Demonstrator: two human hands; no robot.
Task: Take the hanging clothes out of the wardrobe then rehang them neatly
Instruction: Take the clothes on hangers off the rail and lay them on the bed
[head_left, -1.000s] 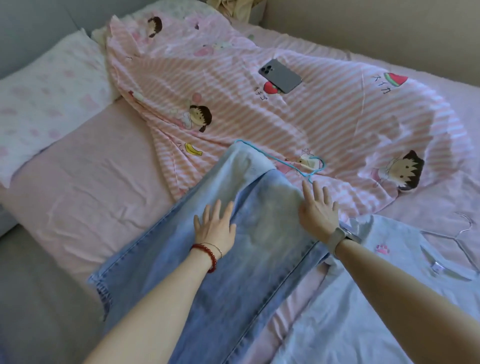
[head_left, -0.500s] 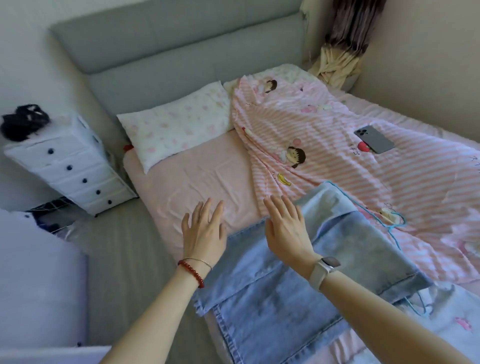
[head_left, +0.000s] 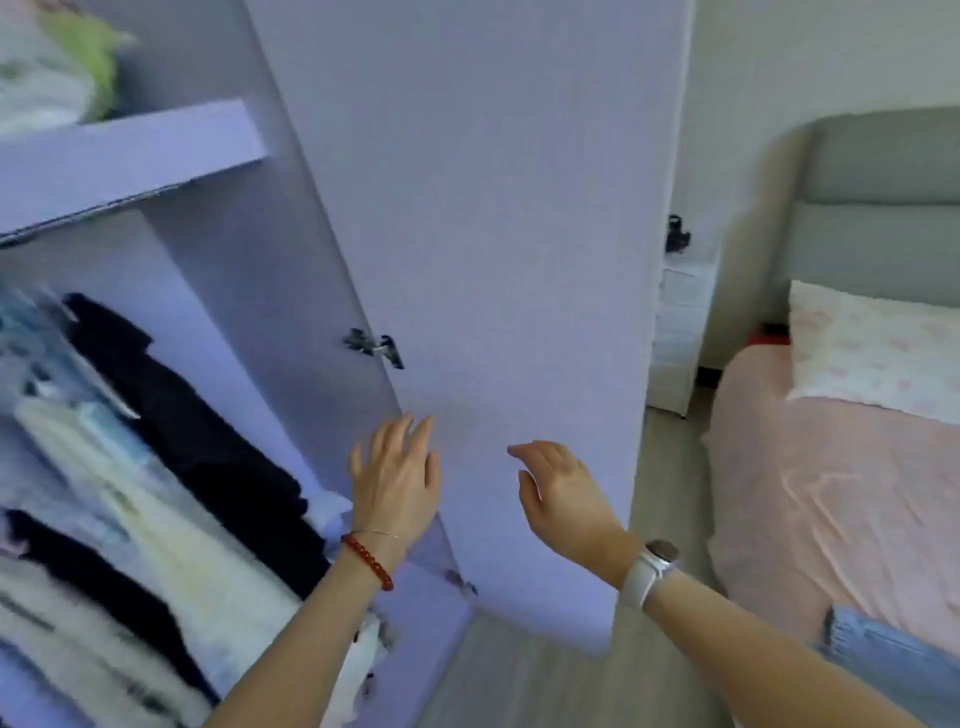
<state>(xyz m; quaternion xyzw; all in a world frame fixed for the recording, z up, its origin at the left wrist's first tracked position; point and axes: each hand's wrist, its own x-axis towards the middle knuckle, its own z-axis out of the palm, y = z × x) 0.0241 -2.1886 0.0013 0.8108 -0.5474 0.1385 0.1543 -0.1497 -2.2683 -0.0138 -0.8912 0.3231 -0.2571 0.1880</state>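
Reaching forward, the left hand (head_left: 397, 475) and right hand (head_left: 563, 493) hang in the air in front of an open wardrobe door (head_left: 498, 260), fingers spread and loose, holding nothing. The left wrist carries a red bead bracelet (head_left: 368, 561), the right a white watch (head_left: 649, 569).

Left of the hands, inside the wardrobe (head_left: 218, 270), hangs a packed row of clothes (head_left: 156, 467): dark pieces, pale ones and something white and fluffy, blurred by camera motion. These look soft and light, likely to slide or slump if grabbed by the cloth, so the surer hold would be at the hanger tops, which cannot be made out here. The clothes are pressed close together, so one may drag its neighbour along.

Above them a shelf (head_left: 130, 156) holds bundled fabric, too blurred to name. The door stands between the wardrobe and the bed (head_left: 831, 493), which lies to the right with a pink sheet and a pillow (head_left: 872, 353). Blue jeans (head_left: 883, 660) lie at the bed's near edge. A white drawer unit (head_left: 680, 332) stands beyond the door.
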